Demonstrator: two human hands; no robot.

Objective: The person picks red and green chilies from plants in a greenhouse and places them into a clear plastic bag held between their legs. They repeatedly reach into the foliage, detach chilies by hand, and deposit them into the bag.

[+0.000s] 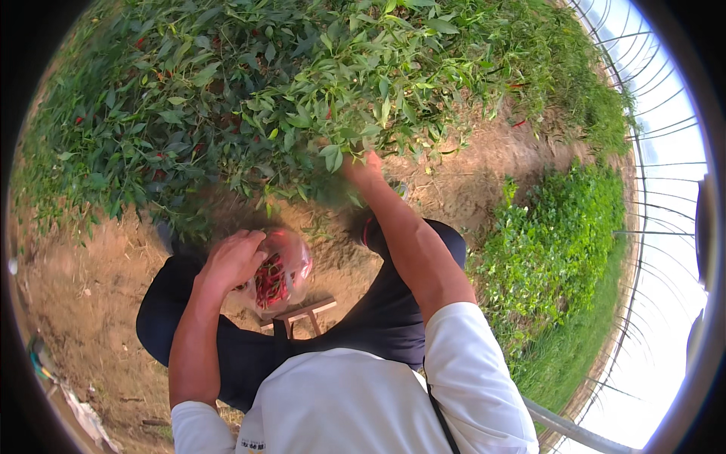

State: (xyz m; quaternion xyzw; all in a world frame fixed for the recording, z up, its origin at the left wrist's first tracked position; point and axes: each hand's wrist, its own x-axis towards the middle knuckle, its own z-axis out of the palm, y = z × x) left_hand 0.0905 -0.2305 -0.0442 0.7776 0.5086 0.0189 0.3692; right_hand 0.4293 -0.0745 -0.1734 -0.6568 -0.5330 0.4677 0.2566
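My left hand (235, 256) is at the left rim of a clear plastic bag (295, 281), its fingers curled; whether they grip the film is hard to tell. Inside the bag lie many red chili peppers (271, 284), some with green stems. My right arm reaches forward, and my right hand (363, 165) is at the lower edge of the leafy pepper plants (334, 122); leaves hide its fingers and anything in them. Red peppers hang among the leaves, one of them (328, 113) just above my right hand.
A small wooden stool (306, 312) stands between my legs, behind the bag. Dense pepper plants spread across the front. Bare soil (102, 295) shows to the left. At the right are low bright-green plants (556, 244) and the curved frame ribs of a greenhouse (641, 198).
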